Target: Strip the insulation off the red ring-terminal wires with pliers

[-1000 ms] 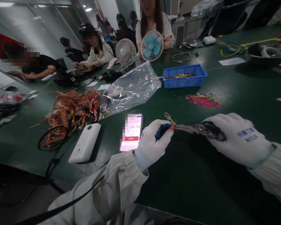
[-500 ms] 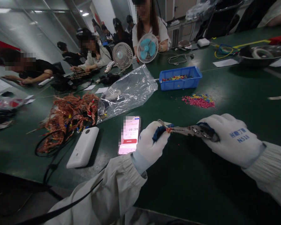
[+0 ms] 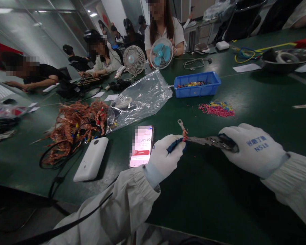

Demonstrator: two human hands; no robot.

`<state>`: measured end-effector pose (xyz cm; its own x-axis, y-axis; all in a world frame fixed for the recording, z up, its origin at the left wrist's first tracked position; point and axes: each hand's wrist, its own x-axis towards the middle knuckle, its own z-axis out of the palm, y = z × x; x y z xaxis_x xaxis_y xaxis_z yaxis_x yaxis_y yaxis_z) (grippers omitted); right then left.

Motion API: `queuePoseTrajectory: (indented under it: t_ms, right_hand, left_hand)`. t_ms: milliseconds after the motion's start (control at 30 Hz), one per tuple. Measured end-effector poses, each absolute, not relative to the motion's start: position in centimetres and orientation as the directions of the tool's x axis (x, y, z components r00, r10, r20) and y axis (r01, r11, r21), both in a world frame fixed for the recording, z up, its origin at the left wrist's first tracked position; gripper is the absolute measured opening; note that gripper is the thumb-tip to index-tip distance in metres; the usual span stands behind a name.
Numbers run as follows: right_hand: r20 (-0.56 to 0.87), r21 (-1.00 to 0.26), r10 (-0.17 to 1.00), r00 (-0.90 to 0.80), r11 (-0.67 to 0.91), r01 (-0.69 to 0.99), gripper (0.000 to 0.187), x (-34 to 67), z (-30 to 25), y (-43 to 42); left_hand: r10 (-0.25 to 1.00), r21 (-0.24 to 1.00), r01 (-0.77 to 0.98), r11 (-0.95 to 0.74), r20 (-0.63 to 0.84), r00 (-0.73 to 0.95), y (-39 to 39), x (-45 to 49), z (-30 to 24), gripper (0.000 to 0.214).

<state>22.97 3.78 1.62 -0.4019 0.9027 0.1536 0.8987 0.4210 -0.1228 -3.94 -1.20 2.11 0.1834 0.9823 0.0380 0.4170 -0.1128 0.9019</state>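
Observation:
My left hand [image 3: 163,158], in a white glove with blue fingertips, pinches a short piece of copper wire [image 3: 185,134]. A flat metal lug [image 3: 180,124] with a hole stands up from the wire's top end. My right hand [image 3: 253,149], gloved too, is closed around the dark handles of a pair of wire-stripping pliers [image 3: 211,141]. The plier jaws point left and meet the wire just beside my left fingertips, where a bit of pink shows. Whether they bite on it I cannot tell. The wire's lower end is hidden in my left fingers.
On the green table [image 3: 206,197] lie a lit phone [image 3: 142,146], a white power bank [image 3: 91,159], a heap of copper wires [image 3: 73,126] and a clear plastic bag [image 3: 145,97]. Pink, yellow and blue scraps [image 3: 215,109] lie before a blue bin [image 3: 196,91]. Co-workers sit beyond, one behind a fan [image 3: 161,53].
The lug and copper wire have turned upright and show more above my left fingertips. Both hands and the pliers have stayed in nearly the same place.

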Motion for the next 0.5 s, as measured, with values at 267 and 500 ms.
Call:
queuePoseTrajectory:
  t_ms: [267, 500]
  right_hand:
    - [0.158, -0.181, 0.897, -0.412, 0.436, 0.881, 0.019, 22.78, 2.0, 3.92]
    - [0.169, -0.226, 0.882, -0.441, 0.47, 0.853, 0.019, 23.1, 2.04, 3.94]
  left_hand:
    - [0.944, 0.97, -0.002, 0.244, -0.237, 0.23, -1.04, -3.33, 2.22, 0.029]
    - [0.871, 0.888, -0.303, 0.345, -0.183, 0.455, -0.47, -3.26, 1.67, 0.047]
